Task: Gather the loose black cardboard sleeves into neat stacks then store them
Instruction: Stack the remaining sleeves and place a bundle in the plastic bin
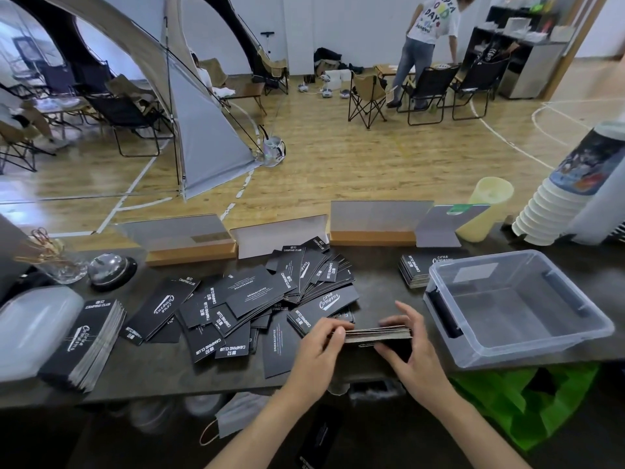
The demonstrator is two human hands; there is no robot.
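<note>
A stack of black cardboard sleeves (378, 334) stands on edge on the dark counter (162, 367), held between both hands. My left hand (319, 346) presses its left end and my right hand (407, 343) wraps its right end. Several loose black sleeves with white print (250, 299) lie scattered across the middle of the counter. A tall neat stack of sleeves (91, 340) sits at the left. Another neat stack (414, 269) lies behind the clear plastic bin (527, 346), which holds nothing and stands at the right.
A clear lid (30, 330) lies at the far left, beside a desk bell (110, 267) and a glass of clips (54, 262). Card holders on wooden bases (372, 236) line the far counter edge. Stacked paper cups (554, 204) lean at the right. A green bag (527, 401) sits below the bin.
</note>
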